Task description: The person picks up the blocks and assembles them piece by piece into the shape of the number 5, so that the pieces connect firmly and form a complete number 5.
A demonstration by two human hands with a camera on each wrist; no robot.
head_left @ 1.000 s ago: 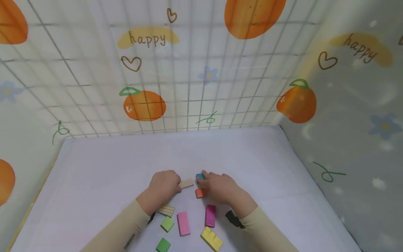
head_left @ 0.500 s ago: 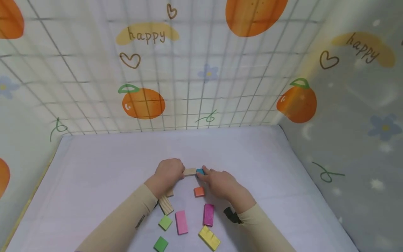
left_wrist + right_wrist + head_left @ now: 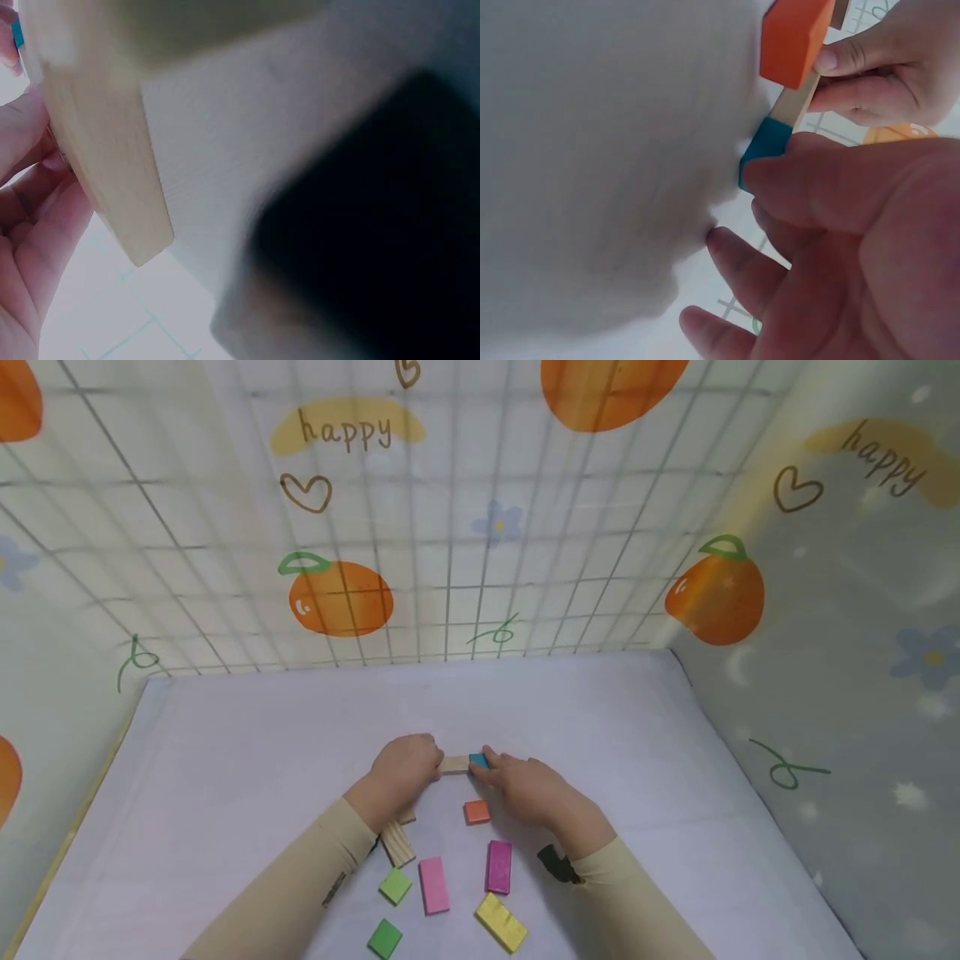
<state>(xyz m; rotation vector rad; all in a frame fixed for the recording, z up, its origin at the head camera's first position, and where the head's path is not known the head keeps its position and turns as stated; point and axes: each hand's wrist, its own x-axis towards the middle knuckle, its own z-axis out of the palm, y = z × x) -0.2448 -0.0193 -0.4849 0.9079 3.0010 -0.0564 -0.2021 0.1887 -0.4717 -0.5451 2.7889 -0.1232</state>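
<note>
The setting is a small play enclosure of the kind found in a home. Wire grid panels (image 3: 450,527) form the walls, lined with printed sheeting (image 3: 847,635) showing oranges, hearts, flowers and the word "happy". The floor is a pale padded mat (image 3: 247,752). Small coloured wooden blocks (image 3: 433,885) lie scattered on it.

the person wears long, close-fitting beige fabric sleeves on both arms, ending at the wrists. the bare left hand (image 3: 401,768) and bare right hand (image 3: 528,789) have no gloves. a small black device (image 3: 557,865) sits at the right wrist.
</note>
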